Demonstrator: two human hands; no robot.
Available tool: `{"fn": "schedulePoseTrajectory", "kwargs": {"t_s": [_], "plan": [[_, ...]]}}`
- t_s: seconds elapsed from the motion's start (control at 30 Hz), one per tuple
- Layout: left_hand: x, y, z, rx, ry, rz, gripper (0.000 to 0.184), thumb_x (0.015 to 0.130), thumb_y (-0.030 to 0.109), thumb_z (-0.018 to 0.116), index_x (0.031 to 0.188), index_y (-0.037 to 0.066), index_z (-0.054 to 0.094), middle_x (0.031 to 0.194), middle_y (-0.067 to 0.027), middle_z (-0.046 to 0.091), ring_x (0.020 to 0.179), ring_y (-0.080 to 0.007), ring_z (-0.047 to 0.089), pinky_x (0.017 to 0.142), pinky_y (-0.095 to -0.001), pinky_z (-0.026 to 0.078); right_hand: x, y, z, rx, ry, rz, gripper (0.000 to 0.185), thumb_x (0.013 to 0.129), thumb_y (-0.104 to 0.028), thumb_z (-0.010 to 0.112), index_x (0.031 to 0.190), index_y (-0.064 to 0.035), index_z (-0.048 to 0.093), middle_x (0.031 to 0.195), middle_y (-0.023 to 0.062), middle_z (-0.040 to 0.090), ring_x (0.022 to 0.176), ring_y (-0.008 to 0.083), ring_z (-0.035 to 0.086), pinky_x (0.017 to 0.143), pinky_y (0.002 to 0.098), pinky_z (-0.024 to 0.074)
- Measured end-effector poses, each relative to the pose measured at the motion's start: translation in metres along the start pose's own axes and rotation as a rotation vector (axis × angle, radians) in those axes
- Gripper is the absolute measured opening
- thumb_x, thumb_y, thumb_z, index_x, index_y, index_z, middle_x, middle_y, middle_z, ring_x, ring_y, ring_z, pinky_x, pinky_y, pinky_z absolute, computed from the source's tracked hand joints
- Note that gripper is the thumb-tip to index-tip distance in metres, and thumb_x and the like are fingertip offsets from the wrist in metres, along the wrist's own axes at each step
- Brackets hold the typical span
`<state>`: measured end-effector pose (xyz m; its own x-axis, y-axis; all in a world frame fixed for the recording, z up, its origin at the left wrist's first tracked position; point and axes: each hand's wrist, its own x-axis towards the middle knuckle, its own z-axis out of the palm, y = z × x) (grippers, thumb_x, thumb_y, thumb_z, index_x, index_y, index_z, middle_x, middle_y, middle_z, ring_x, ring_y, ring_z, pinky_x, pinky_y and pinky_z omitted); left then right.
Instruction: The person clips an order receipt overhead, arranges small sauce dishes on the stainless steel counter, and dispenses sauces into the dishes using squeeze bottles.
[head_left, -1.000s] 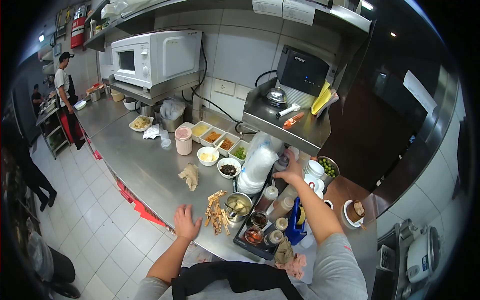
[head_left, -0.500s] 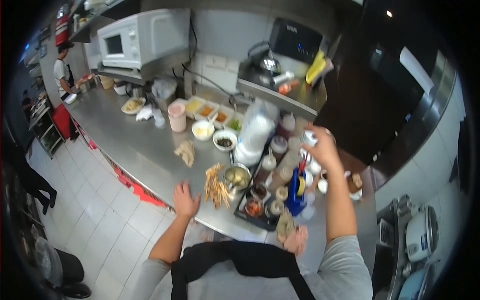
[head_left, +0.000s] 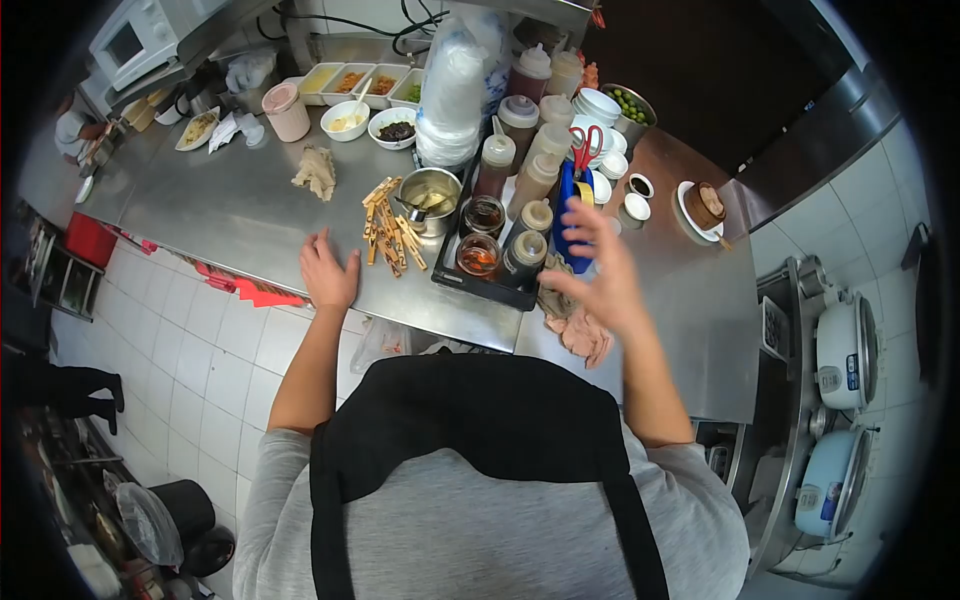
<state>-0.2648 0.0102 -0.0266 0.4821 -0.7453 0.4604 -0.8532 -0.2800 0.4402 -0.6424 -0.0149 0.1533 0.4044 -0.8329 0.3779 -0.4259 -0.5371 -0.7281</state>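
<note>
Left hand (head_left: 330,272) resting ungripped on the steel counter (head_left: 215,215) at centre left, right hand (head_left: 602,272) raised with fingers spread, grasping nothing, above crumpled cloths (head_left: 583,335) right of centre, red-handled scissors (head_left: 586,147) upright beyond it.

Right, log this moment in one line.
left hand: resting on counter | right hand: open, near blue holder | red scissors: handles up, in blue holder

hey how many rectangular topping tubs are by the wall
4, in a row, left to right: yellow tub, first orange tub, second orange tub, green tub beside the plastic-wrapped stack, which may hide more.
</note>
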Motion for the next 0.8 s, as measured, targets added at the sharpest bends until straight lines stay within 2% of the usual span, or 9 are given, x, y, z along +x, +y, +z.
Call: {"fn": "schedulePoseTrajectory", "kwargs": {"t_s": [0.03,0.1,0.13,0.27,0.37,0.47,0.57,0.7,0.8], "plan": [[0.0,-0.001,0.0,0.002,-0.001,0.0,0.068,0.076,0.03,0.072,0.132,0.006,0.043,0.13,-0.0207,0.043,0.122,-0.0376,0.04,0.102,-0.0446,0.034,-0.004,0.011,0.022,0.008,0.001,-0.005,0.087,0.064,-0.017,0.085,0.137,-0.012,0.039,0.128,0.0138,0.051,0.107,0.0278,0.057,0.088,0.0372,0.0479],[0.0,-0.002,0.001,0.009,0.001,-0.001,0.068,0.076,0.03,0.072,0.132,0.006,0.043,0.13,-0.0208,0.043,0.121,-0.0377,0.041,0.102,-0.0446,0.034,-0.009,0.026,0.057,-0.13,0.113,-0.091,0.088,0.065,-0.015,0.085,0.138,-0.0102,0.037,0.123,0.0144,0.051,0.106,0.0267,0.056,0.088,0.0375,0.0482],[-0.001,-0.002,0.001,0.014,0.004,-0.001,0.068,0.075,0.03,0.072,0.132,0.006,0.043,0.13,-0.0208,0.043,0.121,-0.0377,0.041,0.102,-0.0445,0.034,-0.006,0.035,0.07,-0.195,0.24,-0.251,0.085,0.066,-0.014,0.084,0.137,-0.0099,0.037,0.12,0.0166,0.051,0.106,0.0305,0.055,0.088,0.0383,0.0474],[-0.001,-0.003,0.003,0.007,0.017,0.007,0.068,0.075,0.031,0.072,0.131,0.005,0.044,0.129,-0.0206,0.044,0.121,-0.0377,0.041,0.102,-0.0445,0.034,-0.015,0.047,0.092,-0.14,0.327,-0.145,0.077,0.068,-0.011,0.081,0.134,-0.0086,0.041,0.121,0.0195,0.048,0.109,0.0348,0.05,0.09,0.0402,0.044],[-0.001,-0.005,0.003,-0.011,0.019,0.02,0.067,0.076,0.031,0.072,0.131,0.006,0.043,0.13,-0.0199,0.044,0.121,-0.0373,0.041,0.102,-0.0444,0.034,-0.017,0.055,0.095,-0.175,0.347,-0.218,0.077,0.07,-0.009,0.08,0.135,-0.0078,0.04,0.123,0.0194,0.048,0.111,0.0327,0.052,0.093,0.0386,0.0444],[-0.001,0.001,0.0,0.021,0.016,-0.009,0.067,0.076,0.029,0.072,0.132,0.007,0.044,0.13,-0.0197,0.043,0.12,-0.0369,0.042,0.101,-0.0433,0.036,-0.022,0.09,0.097,0.115,0.328,-0.187,0.084,0.07,0.002,0.078,0.138,-0.0058,0.029,0.124,0.0162,0.048,0.114,0.0256,0.052,0.096,0.0363,0.0447],[0.0,-0.002,0.003,0.0,-0.01,-0.029,0.068,0.076,0.031,0.072,0.132,0.008,0.042,0.13,-0.0184,0.043,0.122,-0.0365,0.04,0.101,-0.0445,0.035,-0.011,0.067,0.065,0.479,0.173,-0.109,0.086,0.07,0.009,0.074,0.139,-0.0058,0.025,0.125,0.0152,0.049,0.115,0.0225,0.052,0.099,0.0358,0.0435],[-0.001,0.0,0.001,-0.005,-0.001,-0.033,0.069,0.075,0.03,0.073,0.133,0.009,0.042,0.131,-0.0183,0.043,0.122,-0.0364,0.04,0.102,-0.0438,0.035,-0.001,0.061,0.046,0.564,0.084,-0.145,0.079,0.07,0.009,0.074,0.136,-0.0035,0.033,0.129,0.0149,0.049,0.117,0.022,0.053,0.099,0.0341,0.0431],[0.0,0.0,0.001,-0.014,0.009,-0.027,0.069,0.075,0.029,0.073,0.134,0.009,0.043,0.131,-0.0183,0.042,0.123,-0.0363,0.04,0.102,-0.0432,0.035,0.014,0.035,0.019,0.456,0.209,-0.276,0.078,0.07,0.009,0.074,0.135,-0.0052,0.033,0.124,0.0134,0.051,0.114,0.0223,0.054,0.097,0.034,0.0443]]}}
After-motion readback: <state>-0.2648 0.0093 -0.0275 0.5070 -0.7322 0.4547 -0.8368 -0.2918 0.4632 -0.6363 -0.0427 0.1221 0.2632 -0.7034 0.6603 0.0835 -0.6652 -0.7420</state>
